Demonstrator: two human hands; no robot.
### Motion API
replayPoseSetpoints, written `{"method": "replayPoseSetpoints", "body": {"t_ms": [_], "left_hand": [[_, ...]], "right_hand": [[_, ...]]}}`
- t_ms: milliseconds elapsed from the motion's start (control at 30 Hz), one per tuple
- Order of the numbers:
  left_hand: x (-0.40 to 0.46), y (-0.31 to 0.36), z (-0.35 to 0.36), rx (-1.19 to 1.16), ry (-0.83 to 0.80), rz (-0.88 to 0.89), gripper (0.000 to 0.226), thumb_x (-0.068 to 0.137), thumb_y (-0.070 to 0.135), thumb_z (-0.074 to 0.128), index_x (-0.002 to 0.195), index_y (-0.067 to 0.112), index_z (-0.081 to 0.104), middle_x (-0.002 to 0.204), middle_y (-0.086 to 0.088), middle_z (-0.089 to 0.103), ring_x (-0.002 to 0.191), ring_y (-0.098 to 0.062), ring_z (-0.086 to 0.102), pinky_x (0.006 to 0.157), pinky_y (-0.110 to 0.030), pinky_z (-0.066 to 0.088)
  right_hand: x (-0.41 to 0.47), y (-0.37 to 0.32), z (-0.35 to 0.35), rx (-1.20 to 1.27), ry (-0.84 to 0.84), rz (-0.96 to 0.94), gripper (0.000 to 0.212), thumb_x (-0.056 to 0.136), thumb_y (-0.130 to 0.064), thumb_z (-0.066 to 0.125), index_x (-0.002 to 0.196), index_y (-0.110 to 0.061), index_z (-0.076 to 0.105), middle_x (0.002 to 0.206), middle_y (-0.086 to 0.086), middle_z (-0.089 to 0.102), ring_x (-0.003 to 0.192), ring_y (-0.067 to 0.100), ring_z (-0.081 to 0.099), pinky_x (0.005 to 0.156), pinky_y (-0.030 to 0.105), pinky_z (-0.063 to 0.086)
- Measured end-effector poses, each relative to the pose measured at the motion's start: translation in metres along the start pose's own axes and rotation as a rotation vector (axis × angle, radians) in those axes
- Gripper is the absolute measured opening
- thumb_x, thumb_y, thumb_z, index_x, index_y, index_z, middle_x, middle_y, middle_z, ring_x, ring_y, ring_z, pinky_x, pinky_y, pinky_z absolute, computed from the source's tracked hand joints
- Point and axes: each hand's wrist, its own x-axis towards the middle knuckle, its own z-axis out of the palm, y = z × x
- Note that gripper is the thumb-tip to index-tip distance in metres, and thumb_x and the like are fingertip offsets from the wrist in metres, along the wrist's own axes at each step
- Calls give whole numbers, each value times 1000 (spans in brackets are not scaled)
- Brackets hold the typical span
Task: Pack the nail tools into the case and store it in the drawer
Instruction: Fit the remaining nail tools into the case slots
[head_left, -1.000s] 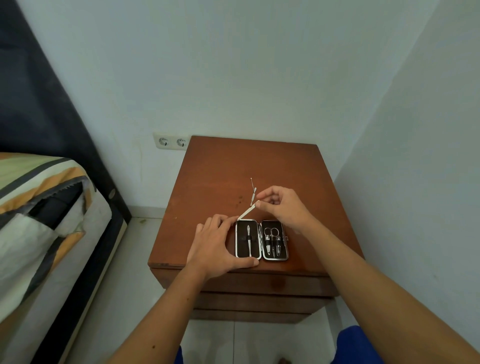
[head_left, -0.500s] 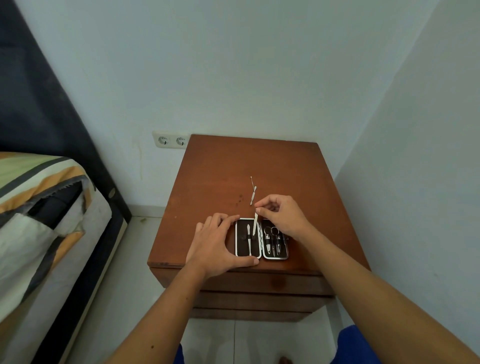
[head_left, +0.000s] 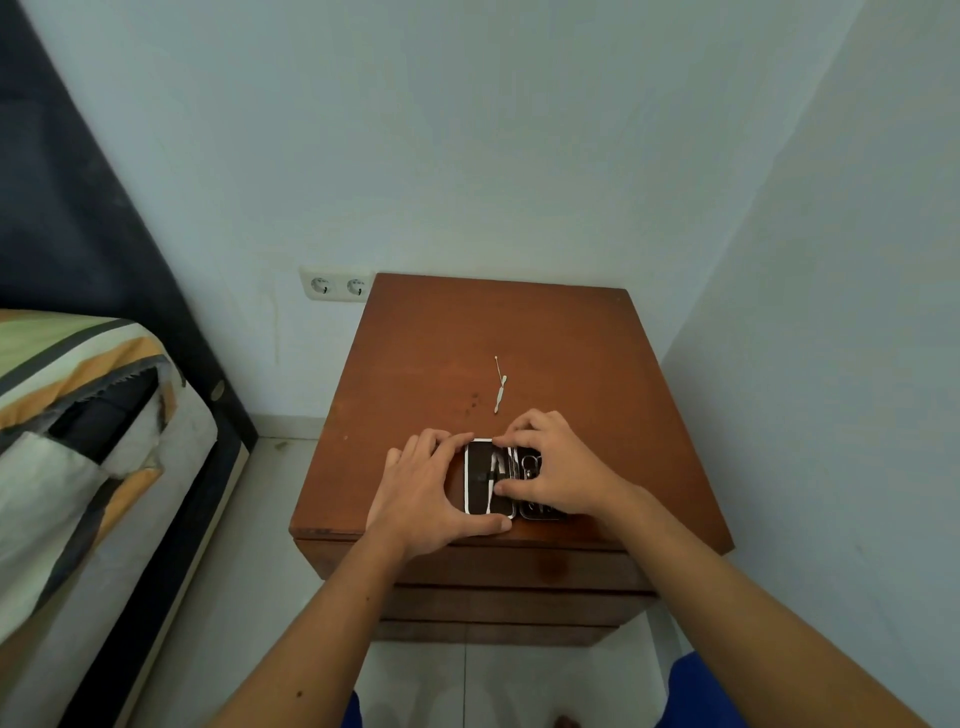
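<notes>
Where the right hand covers it: right half of the open case is mostly hidden, its tools blurred
Left hand: spread, thumb along the case's near edge, fingers at its left side
Right hand: curled over the case, fingertips pressing a pale tool into the left half; grip unclear
Loose tool: on the bench, just beyond the right hand

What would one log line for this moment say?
left hand steadies open case | right hand presses tool in | one tool loose on nightstand
</notes>
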Motion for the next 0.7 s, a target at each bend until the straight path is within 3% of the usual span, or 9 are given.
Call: {"method": "replayPoseSetpoints", "body": {"t_ms": [500,700], "left_hand": [[-3,-2,2,2,9,-4,120,55,107,52,152,37,43,132,17,44,120,-7,42,101,-36,35],[-4,-2,1,1,1,0,118,56,105,54,153,39,40,134,17,42,122,-6,40,104,-36,34]], "right_hand": [[-16,-3,8,5,34,-16,56,75,-57,85,121,-28,74,137,-14,50,131,10,33,111,28,34],[-1,1,-1,145,161,49,35,80,-53,83,110,-34,78,119,-21,62,116,4,52,99,21,42]]}}
